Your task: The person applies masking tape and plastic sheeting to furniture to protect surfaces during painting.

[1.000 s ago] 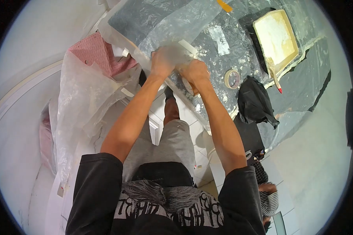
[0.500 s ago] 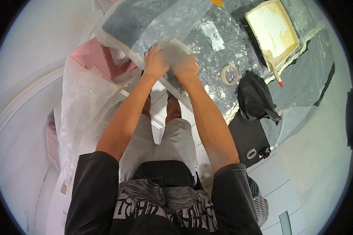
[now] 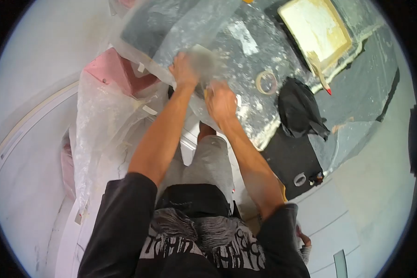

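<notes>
Translucent sheet, one, lies under and beyond the left hand, whose blurred hold cannot be told, and could tear if tugged unevenly against the curled right hand, its contents unclear, with two rings, one black bag, one tray and one brush rightward.

Lying on surface: cream-coated tray, with brush leaning over near rim, red handle tip pointing outward. Nearby, crumpled black bag. Just below, black sheet bearing small pale ring. Far left, pink material partly under clear plastic. Lower right, partly hidden co-worker above pale tiles.
</notes>
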Available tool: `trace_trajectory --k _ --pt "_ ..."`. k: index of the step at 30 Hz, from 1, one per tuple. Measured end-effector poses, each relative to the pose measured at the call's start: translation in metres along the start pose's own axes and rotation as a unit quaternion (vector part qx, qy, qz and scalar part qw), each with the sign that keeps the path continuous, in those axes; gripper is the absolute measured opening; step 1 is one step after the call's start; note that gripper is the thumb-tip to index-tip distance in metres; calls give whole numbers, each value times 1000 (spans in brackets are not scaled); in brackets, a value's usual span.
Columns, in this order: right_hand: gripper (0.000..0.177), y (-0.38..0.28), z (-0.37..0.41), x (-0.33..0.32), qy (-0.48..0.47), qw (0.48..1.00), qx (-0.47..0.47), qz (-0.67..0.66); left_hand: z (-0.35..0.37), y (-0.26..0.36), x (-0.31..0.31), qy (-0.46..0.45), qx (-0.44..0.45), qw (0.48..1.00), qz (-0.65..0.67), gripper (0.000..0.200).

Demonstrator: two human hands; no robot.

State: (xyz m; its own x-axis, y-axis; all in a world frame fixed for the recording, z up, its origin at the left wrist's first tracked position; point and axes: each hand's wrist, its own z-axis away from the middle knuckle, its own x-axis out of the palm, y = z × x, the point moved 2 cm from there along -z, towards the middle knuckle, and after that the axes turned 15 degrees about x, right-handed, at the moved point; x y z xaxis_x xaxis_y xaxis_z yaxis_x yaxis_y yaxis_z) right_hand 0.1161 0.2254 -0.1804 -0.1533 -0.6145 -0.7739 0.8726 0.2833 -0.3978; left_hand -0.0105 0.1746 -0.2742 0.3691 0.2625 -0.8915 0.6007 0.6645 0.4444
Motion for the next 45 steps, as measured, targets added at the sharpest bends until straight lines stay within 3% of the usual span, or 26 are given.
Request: trace_trajectory --k 3,5,7,10,12,13,15,19,22,28,31,33,37,42,45 --pt "11 29 36 -38 56 993 2 -108 1 -1 -13 -27 33 997 60 37" --pt "11 22 32 -59 18 962 84 -257 -1 -5 -21 -57 48 995 73 38" --pt "12 19 27 -65 41 963 78 -257 4 -5 -34 -95 61 990 83 40" --pt "14 32 33 -79 90 962 68 -249 25 -1 -46 -23 115 988 104 49" --pt "14 51 37 -77 107 963 59 -239 43 1 -50 78 282 955 49 60" --pt "14 59 39 -74 108 965 64 -230 53 -1 -47 77 281 956 47 60" --pt "14 75 42 -64 106 967 71 -221 67 -2 -31 -142 324 931 -86 70" --pt "16 96 59 -52 99 967 96 -215 74 7 -28 -159 291 937 -108 77" --pt "17 99 62 -42 88 967 108 -212 75 2 -28 -99 279 953 -60 73" --pt "18 93 61 -29 79 966 96 -226 75 -3 -34 -143 276 949 -43 81" --pt "17 87 57 -33 81 967 91 -225 68 -15 -37 -79 248 965 27 78" --pt "16 84 56 -37 80 966 97 -228 63 -22 -34 -97 200 972 -80 75" --pt "14 82 53 -34 65 963 100 -244 57 -16 -44 -99 197 973 -65 73" --pt "16 72 60 -21 6 959 115 -259 36 -39 -40 28 110 991 -74 78" --pt "19 66 67 -12 3 961 102 -258 32 -59 -29 -36 101 984 -142 79"
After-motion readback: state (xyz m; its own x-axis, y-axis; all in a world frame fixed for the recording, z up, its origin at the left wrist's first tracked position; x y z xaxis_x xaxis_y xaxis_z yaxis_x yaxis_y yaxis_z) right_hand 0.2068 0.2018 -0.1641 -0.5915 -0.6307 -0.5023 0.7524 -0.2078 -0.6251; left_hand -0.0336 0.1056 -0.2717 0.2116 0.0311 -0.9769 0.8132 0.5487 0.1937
